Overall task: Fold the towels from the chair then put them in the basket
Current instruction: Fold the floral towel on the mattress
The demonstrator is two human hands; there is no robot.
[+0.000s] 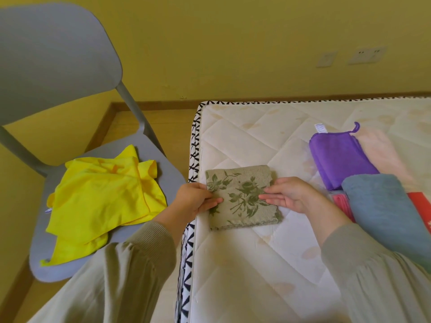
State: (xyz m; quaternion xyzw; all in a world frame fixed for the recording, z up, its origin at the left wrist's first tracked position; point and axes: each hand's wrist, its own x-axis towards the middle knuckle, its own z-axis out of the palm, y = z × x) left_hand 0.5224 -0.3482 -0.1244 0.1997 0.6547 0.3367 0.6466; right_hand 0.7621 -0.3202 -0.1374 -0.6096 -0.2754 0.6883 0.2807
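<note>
1. At the centre of the frame, a folded beige towel with a green leaf print [242,197] lay flat on the mattress [245,264], close to its left edge.
2. The left hand [194,200] held the towel's left edge, fingers [215,201] on top of the cloth; whether the thumb was under it could not be told.
3. The right hand [288,194] rested flat on the right part of the towel, fingers [268,197] stretched out and pointing left, pressing rather than gripping.
4. Both arms wore loose beige sleeves [130,271] that entered from the bottom of the frame.
5. To the right of the towel, a folded purple towel [338,159] with a small hanging loop lay on the mattress, touching a pale pink towel [382,155] further right.
6. Below these, at the right edge of the frame, a rolled or folded blue-grey towel [382,206] overlapped something red [419,201] and a pink striped piece [340,201]; what these were could not be told.
7. At the left of the frame, a grey chair [58,54] stood just beside the mattress, with crumpled yellow cloth [100,194] heaped on its seat.
8. The mattress had a black-and-white patterned border [194,145] along its edge.
9. In the upper part of the frame, a yellow wall [233,43] carried two sockets [366,55] at the upper right.
</note>
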